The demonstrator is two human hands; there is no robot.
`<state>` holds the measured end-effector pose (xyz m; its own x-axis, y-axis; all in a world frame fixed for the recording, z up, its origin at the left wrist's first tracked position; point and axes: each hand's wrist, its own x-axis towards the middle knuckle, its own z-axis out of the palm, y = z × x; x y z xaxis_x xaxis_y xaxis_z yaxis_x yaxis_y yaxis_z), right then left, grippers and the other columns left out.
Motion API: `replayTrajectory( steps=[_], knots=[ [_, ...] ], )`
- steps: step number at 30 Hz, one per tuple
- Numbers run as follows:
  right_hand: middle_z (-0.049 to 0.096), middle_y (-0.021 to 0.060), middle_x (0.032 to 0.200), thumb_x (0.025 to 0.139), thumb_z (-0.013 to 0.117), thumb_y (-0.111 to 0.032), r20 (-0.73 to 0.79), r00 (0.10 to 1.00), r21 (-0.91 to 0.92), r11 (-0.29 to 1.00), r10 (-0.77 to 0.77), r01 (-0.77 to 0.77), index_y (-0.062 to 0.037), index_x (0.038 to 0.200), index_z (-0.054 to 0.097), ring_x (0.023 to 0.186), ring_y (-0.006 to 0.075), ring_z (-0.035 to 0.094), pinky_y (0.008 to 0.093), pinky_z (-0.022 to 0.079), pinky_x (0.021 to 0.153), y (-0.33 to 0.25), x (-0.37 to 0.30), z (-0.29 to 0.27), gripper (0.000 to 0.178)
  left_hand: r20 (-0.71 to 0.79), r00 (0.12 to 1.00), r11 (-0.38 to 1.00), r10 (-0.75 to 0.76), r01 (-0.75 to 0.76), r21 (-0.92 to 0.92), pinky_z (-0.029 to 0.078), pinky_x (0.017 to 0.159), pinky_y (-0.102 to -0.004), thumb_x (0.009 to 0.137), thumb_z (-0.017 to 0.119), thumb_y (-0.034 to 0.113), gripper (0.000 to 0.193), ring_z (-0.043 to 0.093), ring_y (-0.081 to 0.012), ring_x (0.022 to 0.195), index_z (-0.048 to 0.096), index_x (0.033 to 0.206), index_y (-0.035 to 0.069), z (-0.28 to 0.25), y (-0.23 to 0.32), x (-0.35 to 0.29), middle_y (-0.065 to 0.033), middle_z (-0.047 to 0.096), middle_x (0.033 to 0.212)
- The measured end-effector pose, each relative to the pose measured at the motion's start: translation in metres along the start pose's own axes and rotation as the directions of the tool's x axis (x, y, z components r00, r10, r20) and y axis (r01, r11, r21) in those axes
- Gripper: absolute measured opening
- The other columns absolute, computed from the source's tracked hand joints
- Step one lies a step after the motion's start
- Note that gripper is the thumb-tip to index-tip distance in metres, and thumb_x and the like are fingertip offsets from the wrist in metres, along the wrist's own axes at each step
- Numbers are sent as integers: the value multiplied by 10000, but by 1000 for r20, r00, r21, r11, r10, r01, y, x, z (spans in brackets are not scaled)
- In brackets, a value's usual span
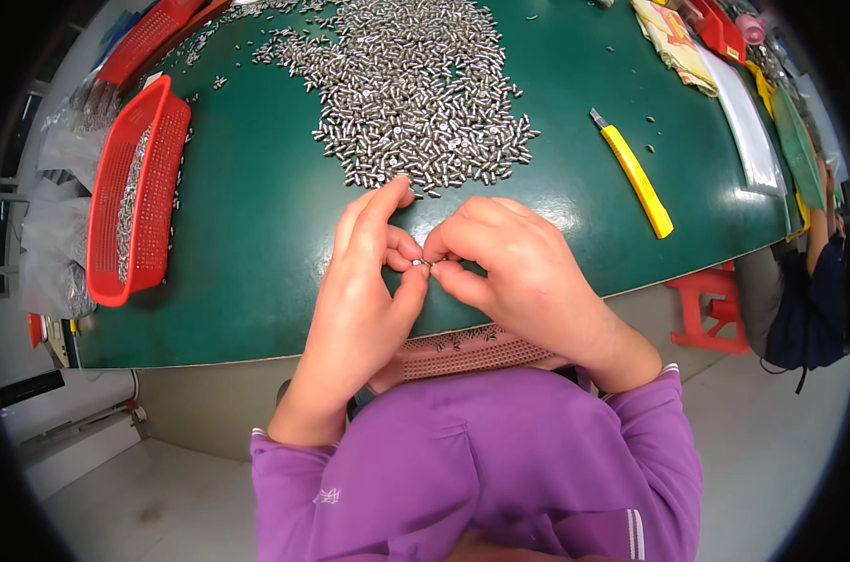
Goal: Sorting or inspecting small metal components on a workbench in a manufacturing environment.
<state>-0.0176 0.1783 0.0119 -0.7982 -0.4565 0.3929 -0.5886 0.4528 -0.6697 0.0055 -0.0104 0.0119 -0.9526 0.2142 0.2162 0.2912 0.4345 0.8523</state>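
Observation:
My left hand (369, 258) and my right hand (500, 251) meet fingertip to fingertip above the table's near edge. Between the left thumb and fingers is a small metal part (418, 263), pinched and mostly covered. The right thumb and forefinger are also closed on a tiny piece at the same spot, too small to name. Just beyond my hands spreads a large pile of small silvery metal parts (425, 103), each short and pointed. Below my hands, at my lap, a pinkish perforated basket (462, 354) holds several small parts.
A red perforated basket (151, 201) with more metal parts stands at the left. On the green table (575, 215) at the right lies a yellow utility knife (637, 181), blade out. Plastic bags (748, 131) line the right edge. A red stool (711, 309) and another person (809, 309) are beyond.

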Motion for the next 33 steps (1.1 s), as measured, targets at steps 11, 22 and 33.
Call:
replayTrajectory(
  steps=[11, 22, 33],
  knots=[
    [600, 107, 855, 801, 740, -53, 18, 1000, 47, 999, -11, 11, -43, 913, 620, 840, 328, 606, 443, 495, 767, 2, -1, 0, 165, 17, 999, 997, -39, 41, -67, 520, 837, -257, 795, 608, -202, 749, 619, -112, 935, 454, 1492, 26, 1, 0, -1, -125, 533, 1365],
    [653, 70, 864, 804, 784, -80, 61, 998, 12, 1000, 27, -28, -61, 964, 672, 839, 274, 650, 406, 509, 792, -2, 1, -7, 196, 27, 999, 999, 21, -20, -48, 557, 855, -296, 794, 624, -188, 752, 644, -153, 957, 433, 1491, 21, -2, -7, -2, -162, 488, 1402],
    [627, 102, 983, 806, 774, -91, 125, 992, 12, 1000, -13, 12, -68, 1025, 674, 902, 320, 637, 435, 517, 786, -8, 6, -2, 242, -166, 986, 979, 8, -42, -200, 519, 878, -285, 801, 463, -178, 662, 588, -153, 990, 457, 1444, -18, -5, -19, -4, -148, 502, 1335]
  ],
)
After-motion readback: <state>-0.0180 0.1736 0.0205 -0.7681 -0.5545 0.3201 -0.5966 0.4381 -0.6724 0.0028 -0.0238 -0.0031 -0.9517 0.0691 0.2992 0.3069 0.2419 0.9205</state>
